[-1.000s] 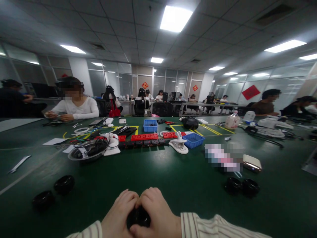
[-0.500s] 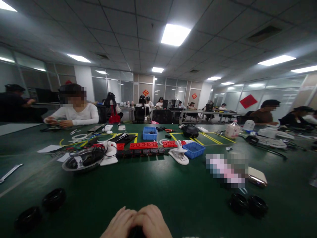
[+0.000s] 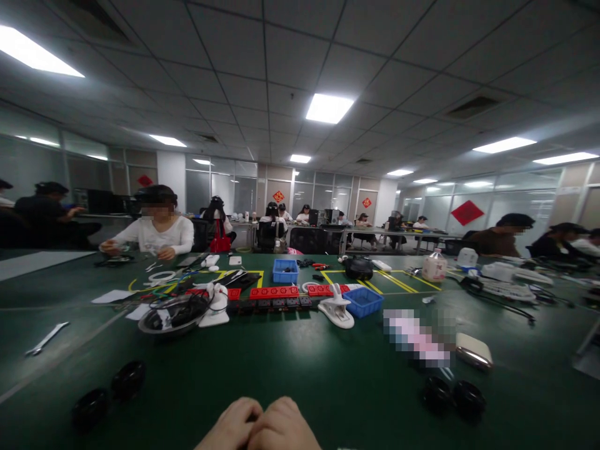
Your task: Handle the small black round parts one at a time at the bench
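Left hand [image 3: 232, 428] and right hand [image 3: 284, 428] are at the bottom edge over the table [image 3: 300, 369], curled and pressed knuckle to knuckle, mostly cut off. Can't tell what they pinch, anything between them sits below frame. Reads as mid-step: a two-handed squeeze or twist on something small, held close to the body. Next move calls for both grips kept square and steady. Left rings [image 3: 127, 379] ahead-left, right rings [image 3: 452, 397] ahead-right. Further out: bowl [image 3: 173, 314] of cables ahead-left, sockets [image 3: 274, 292] straight ahead, clip [image 3: 337, 309], bin [image 3: 363, 300]. Co-worker [image 3: 157, 234] far ahead-left. Vs 1 s ago: black part showed between the hands, hidden now. Sleeves are out of view and the camera has tipped up, showing more ceiling.
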The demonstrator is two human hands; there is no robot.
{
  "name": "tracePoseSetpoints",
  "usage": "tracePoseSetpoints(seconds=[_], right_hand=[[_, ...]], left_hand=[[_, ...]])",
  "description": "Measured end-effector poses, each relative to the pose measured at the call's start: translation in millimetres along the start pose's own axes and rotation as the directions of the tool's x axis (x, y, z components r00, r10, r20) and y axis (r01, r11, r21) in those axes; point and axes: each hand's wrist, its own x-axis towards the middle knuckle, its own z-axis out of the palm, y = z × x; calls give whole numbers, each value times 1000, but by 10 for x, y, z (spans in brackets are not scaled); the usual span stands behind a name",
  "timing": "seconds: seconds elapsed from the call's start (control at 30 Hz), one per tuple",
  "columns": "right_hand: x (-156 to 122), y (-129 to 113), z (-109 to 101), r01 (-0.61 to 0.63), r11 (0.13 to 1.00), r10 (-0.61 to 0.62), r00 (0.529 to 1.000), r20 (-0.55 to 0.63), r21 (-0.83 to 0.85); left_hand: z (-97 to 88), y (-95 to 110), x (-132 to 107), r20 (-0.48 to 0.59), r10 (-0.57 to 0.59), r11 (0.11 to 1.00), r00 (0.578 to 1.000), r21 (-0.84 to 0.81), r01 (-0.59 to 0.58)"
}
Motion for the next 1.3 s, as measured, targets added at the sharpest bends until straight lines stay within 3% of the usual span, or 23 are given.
tracePoseSetpoints(seconds=[0.07,0.13,0.3,0.43,0.57,0.63,0.7,0.87,0.97,1.13,1.3], right_hand=[[12,-23,-27,78,996,-80,996,35,44],[38,-64,-91,63,998,-64,996,58,24],[157,-264,-460,-195,977,194,981,28,87],[225,-424,-634,-455,883,456,890,21,115],[263,-491,-621,-559,829,550,823,143,23],[273,-497,-621,-567,823,556,812,180,17],[277,-495,-643,-535,843,515,833,202,55],[285,-485,-722,-270,941,223,949,225,206],[299,-483,-753,-152,948,96,974,203,280],[297,-457,-762,-283,934,250,954,167,218],[276,-444,-721,-417,905,379,879,288,80]], left_hand=[[-1,14,1,5,1,1000,1000,0,-1],[24,-4,-8,-23,26,1000,999,-17,-27],[135,-47,-71,-152,88,996,984,10,-88],[187,110,-126,-213,-52,997,976,48,64],[164,291,-137,-217,-145,986,965,46,159],[126,315,-129,-200,-158,985,967,37,169],[77,295,-116,-162,-137,990,977,11,141],[-22,196,-91,2,9,992,1000,-123,-9],[-32,168,-103,31,45,989,999,-144,-40],[-10,166,-137,-59,46,992,997,-115,-52],[6,200,-139,-80,12,999,997,46,-9]])
